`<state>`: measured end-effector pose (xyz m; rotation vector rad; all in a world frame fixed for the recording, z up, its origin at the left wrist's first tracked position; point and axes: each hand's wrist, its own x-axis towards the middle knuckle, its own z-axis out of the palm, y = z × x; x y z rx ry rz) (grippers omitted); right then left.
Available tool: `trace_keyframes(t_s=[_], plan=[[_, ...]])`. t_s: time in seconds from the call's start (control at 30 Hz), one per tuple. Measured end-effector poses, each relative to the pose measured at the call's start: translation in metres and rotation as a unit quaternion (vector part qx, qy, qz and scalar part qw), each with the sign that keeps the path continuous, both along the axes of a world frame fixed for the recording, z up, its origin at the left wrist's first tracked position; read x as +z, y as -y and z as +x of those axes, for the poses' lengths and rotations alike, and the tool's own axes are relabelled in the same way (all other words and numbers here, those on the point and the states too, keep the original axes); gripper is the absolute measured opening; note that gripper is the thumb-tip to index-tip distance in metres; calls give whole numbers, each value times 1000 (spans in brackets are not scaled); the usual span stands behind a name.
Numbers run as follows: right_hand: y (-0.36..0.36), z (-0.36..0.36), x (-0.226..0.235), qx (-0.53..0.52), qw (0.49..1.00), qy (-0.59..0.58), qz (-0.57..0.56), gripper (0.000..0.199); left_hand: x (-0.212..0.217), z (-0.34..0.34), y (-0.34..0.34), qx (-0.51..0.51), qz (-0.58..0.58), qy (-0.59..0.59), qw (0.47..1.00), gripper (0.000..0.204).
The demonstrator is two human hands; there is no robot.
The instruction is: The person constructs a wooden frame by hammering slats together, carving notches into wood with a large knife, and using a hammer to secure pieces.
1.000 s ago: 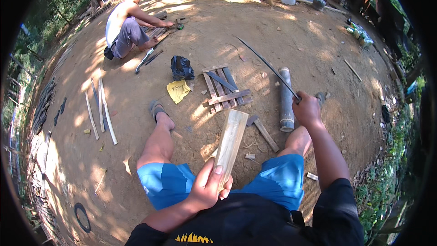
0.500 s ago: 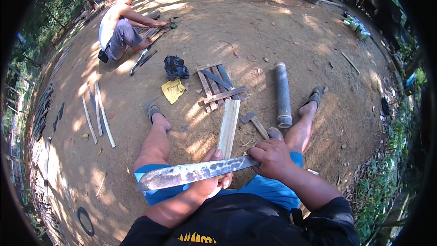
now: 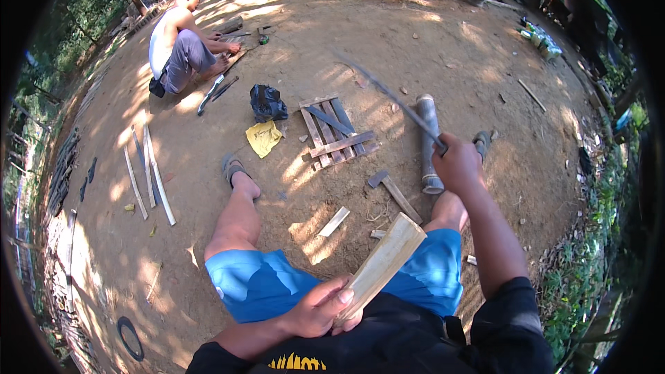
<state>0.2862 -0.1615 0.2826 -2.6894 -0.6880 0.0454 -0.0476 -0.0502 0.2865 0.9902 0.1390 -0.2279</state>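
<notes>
My left hand (image 3: 323, 307) is closed around the lower end of a pale split length of wood (image 3: 385, 261), held slanting up to the right over my lap. Raised out to the right, my right hand (image 3: 458, 162) grips a machete (image 3: 402, 108) whose blade is seen nearly edge-on, pointing away and to the left, apart from the wood. The blade's far end is blurred. On the ground ahead lies a hammer (image 3: 395, 194) with a wooden handle. A short pale wood piece (image 3: 334, 221) rests between my legs.
Beyond my feet are a slatted wooden frame (image 3: 324, 140), a thick bamboo tube (image 3: 430, 159), a yellow cloth (image 3: 263, 139) and a black plastic bag (image 3: 267, 104). Long strips (image 3: 159, 174) lie at left. Another person (image 3: 183, 48) crouches at far left, hands near the ground.
My right hand has lifted the machete off the wood, up and to the right. The held wood has come lower and tilted right. The short pale piece on the ground now shows.
</notes>
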Motion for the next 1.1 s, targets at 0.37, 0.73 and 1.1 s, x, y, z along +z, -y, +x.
trace_keyframes(t_s=[0.37, 0.73, 1.1], plan=[[33, -85, -25, 298, 934, 61, 187, 18, -25, 48, -14, 208, -78, -23, 975, 29], [41, -77, -28, 340, 919, 144, 135, 32, -29, 41, -8, 160, -10, -23, 987, 31], [69, -22, -32, -16, 983, -26, 183, 15, -18, 31, -10, 169, 20, 3, 985, 26]])
